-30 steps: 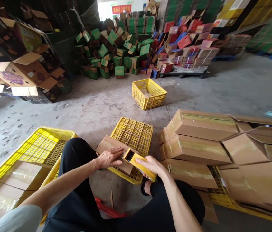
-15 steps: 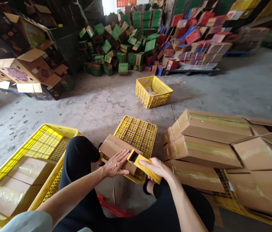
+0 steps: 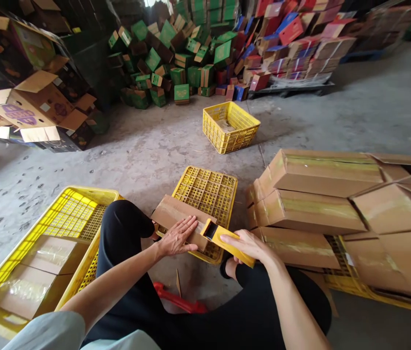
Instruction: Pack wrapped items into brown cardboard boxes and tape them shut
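Observation:
A flat brown cardboard box (image 3: 171,210) lies slantwise on an upturned yellow plastic crate (image 3: 210,187) between my knees. My left hand (image 3: 179,236) rests flat on top of the box, fingers stretched out. In my right hand (image 3: 246,245) is a yellow tape dispenser (image 3: 229,239), its dark front end over the box's right end, close to my left fingertips. My right fingers wrap round the dispenser's body; those underneath are hidden. A strip of tape seems to run along the box top, partly covered by my left hand.
On the left stands a yellow crate (image 3: 94,193) holding taped boxes (image 3: 26,291). Stacked cartons (image 3: 324,211) rise close on my right. Ahead is another yellow crate (image 3: 230,129); a red object (image 3: 179,299) lies on the floor below me. Heaped green boxes (image 3: 181,92) fill the back.
The dispenser in my right hand has shifted a little rightward toward the box's right end. My left hand stays flat and has slid slightly along the box. The camera view has tilted somewhat.

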Tool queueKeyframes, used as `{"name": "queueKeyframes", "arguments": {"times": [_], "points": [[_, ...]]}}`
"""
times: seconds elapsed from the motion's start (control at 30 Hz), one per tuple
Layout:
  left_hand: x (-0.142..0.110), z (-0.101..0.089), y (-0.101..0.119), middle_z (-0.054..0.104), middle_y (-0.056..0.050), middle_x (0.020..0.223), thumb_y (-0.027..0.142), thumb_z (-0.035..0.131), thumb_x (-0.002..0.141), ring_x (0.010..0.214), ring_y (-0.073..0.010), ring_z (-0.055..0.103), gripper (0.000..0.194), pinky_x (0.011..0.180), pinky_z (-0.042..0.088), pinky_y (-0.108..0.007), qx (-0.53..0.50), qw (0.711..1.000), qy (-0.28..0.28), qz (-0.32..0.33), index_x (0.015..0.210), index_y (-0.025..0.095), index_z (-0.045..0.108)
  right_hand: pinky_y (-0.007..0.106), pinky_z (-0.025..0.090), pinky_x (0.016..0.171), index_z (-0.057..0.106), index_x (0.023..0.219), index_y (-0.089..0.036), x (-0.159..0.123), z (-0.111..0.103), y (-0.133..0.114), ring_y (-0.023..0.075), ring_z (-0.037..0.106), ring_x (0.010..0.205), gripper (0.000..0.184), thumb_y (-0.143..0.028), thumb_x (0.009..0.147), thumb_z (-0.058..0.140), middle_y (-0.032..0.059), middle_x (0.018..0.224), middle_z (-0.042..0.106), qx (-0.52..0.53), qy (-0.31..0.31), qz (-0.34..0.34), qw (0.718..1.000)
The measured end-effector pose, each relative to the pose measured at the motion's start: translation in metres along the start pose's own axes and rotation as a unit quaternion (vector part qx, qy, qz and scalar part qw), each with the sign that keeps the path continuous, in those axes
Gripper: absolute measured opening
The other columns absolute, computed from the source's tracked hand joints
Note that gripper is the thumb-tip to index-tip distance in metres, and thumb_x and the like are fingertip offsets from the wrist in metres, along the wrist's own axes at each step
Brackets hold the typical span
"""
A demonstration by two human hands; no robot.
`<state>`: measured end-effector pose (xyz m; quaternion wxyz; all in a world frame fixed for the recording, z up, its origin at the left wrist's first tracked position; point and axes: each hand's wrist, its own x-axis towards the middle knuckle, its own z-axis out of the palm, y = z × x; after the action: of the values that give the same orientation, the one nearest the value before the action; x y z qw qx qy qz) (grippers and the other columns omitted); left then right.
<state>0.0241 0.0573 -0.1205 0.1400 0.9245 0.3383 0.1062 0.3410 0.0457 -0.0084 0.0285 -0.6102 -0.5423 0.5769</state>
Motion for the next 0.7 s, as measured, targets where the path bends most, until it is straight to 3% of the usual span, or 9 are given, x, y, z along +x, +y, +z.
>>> {"name": "queueKeyframes", "arguments": {"times": [0.2, 0.33, 0.47, 0.7], "points": [[0.000, 0.003, 0.019, 0.013, -0.017, 0.174, 0.081, 0.041, 0.095, 0.161, -0.0388, 0.011, 0.106, 0.127, 0.024, -0.058, 0.015, 1.000, 0.014, -0.012, 0.170, 0.021, -0.004, 0.034, 0.061, 0.058, 0.068, 0.088, -0.015, -0.003, 0.001, 0.001, 0.0234, 0.073, 0.060, 0.049, -0.062, 0.096, 0.055, 0.0070, 0.063, 0.075, -0.007, -0.005, -0.011, 1.000], [0.002, -0.001, 0.030, 0.018, -0.013, 0.174, 0.082, 0.039, 0.095, 0.161, -0.0382, 0.016, 0.099, 0.127, 0.020, -0.061, 0.038, 0.999, 0.000, -0.015, 0.170, 0.027, 0.006, 0.036, 0.062, 0.059, 0.067, 0.086, -0.015, -0.005, 0.001, 0.003, 0.0247, 0.073, 0.060, 0.047, -0.060, 0.096, 0.056, 0.0077, 0.062, 0.074, -0.006, 0.003, -0.008, 1.000], [0.003, -0.001, 0.035, 0.019, -0.013, 0.174, 0.080, 0.037, 0.097, 0.160, -0.0358, 0.022, 0.095, 0.127, 0.023, -0.056, 0.046, 0.999, 0.004, -0.023, 0.170, 0.028, 0.006, 0.037, 0.061, 0.057, 0.066, 0.085, -0.016, -0.005, -0.001, 0.005, 0.0252, 0.073, 0.058, 0.047, -0.061, 0.095, 0.057, 0.0081, 0.061, 0.073, 0.000, 0.006, -0.010, 1.000], [-0.001, 0.005, 0.033, 0.016, -0.013, 0.174, 0.081, 0.037, 0.096, 0.161, -0.0348, 0.019, 0.098, 0.129, 0.013, -0.057, 0.044, 0.999, -0.025, -0.011, 0.169, 0.026, 0.000, 0.032, 0.058, 0.052, 0.066, 0.085, -0.015, -0.007, -0.008, -0.003, 0.0228, 0.071, 0.055, 0.039, -0.054, 0.090, 0.067, 0.0082, 0.063, 0.073, -0.004, 0.004, 0.002, 1.000]]}}
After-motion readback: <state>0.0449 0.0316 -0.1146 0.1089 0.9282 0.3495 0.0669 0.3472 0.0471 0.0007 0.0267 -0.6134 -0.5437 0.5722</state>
